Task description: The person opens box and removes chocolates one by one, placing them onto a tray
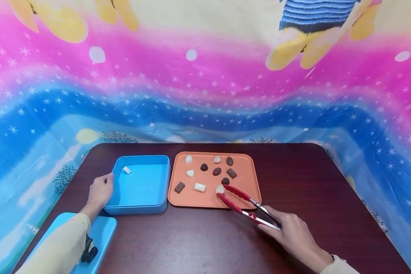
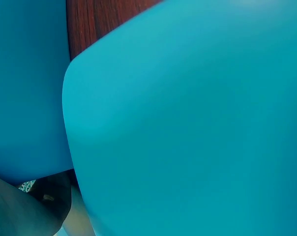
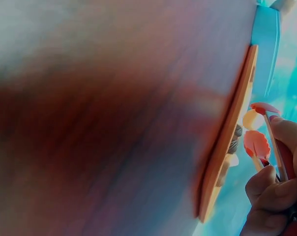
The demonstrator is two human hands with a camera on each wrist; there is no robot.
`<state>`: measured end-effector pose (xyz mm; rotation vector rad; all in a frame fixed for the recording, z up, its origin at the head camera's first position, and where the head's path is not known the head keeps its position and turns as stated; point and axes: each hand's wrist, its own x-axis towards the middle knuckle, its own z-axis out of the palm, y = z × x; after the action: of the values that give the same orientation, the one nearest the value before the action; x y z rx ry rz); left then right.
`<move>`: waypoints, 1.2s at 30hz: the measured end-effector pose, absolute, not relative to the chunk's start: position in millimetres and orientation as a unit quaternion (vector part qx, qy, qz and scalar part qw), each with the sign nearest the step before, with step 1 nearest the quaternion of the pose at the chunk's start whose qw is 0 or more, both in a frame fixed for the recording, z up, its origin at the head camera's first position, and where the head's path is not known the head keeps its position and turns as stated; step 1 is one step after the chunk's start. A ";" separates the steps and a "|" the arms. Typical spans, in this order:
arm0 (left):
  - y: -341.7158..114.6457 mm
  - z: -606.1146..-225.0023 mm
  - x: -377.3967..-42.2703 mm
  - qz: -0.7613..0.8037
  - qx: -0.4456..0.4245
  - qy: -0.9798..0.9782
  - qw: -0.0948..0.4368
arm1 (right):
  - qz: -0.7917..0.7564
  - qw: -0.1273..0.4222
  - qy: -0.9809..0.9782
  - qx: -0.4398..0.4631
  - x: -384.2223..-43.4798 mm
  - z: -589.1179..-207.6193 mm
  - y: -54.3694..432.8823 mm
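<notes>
My right hand (image 1: 294, 230) grips a pair of tongs (image 1: 257, 213) with red scalloped tips. Between those tips, over the front of the orange tray (image 1: 176, 201), is a white chocolate-like piece (image 1: 220, 189); it also shows by the upper tip in the right wrist view. Whether both tips press on it I cannot tell. My left hand (image 1: 101, 192) holds the left wall of an open blue box (image 1: 137, 209), fingers curled at its rim. Inside the box, near the back left, lies a small white block (image 1: 127, 170). The left wrist view shows mostly blue surfaces.
Several dark and white pieces lie spread on the tray, among them a brown block (image 1: 179, 187) and a white bar (image 1: 199, 187). A blue lid (image 1: 104, 232) lies under my left forearm. Patterned cloth (image 1: 205, 95) hangs behind the dark wooden table (image 1: 178, 243).
</notes>
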<state>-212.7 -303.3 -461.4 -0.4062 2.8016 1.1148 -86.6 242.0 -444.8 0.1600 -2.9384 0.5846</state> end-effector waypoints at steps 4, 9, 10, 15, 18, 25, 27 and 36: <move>-304.0 -462.3 -212.5 0.367 -0.131 0.920 0.044 | 0.192 0.074 -0.977 0.050 -84.8 -445.9 252.2; -304.2 -462.9 -211.2 0.371 -0.127 0.919 0.035 | 0.187 0.064 -0.980 0.038 -84.0 -444.1 265.3; -304.0 -462.7 -211.2 0.371 -0.127 0.919 0.035 | 0.187 0.058 -0.980 0.033 -84.0 -443.4 267.7; -303.4 -461.6 -211.7 0.370 -0.131 0.919 0.041 | 0.187 0.036 -0.982 0.014 -85.0 -442.0 278.0; -303.0 -461.7 -211.6 0.368 -0.132 0.919 0.040 | 0.193 0.035 -0.981 0.009 -85.6 -443.4 281.9; -303.5 -461.8 -211.8 0.369 -0.133 0.918 0.052 | 0.197 0.026 -0.980 0.005 -87.9 -443.5 287.3; -303.5 -460.9 -211.5 0.369 -0.135 0.918 0.055 | 0.194 0.017 -0.981 0.003 -88.3 -442.8 288.5; -302.4 -461.7 -210.8 0.370 -0.133 0.918 0.041 | 0.189 0.005 -0.982 -0.011 -88.2 -442.5 291.2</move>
<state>-210.8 -302.4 -461.7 -0.4075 2.8119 1.1332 -88.2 291.2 -442.5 -0.0332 -3.0745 0.5928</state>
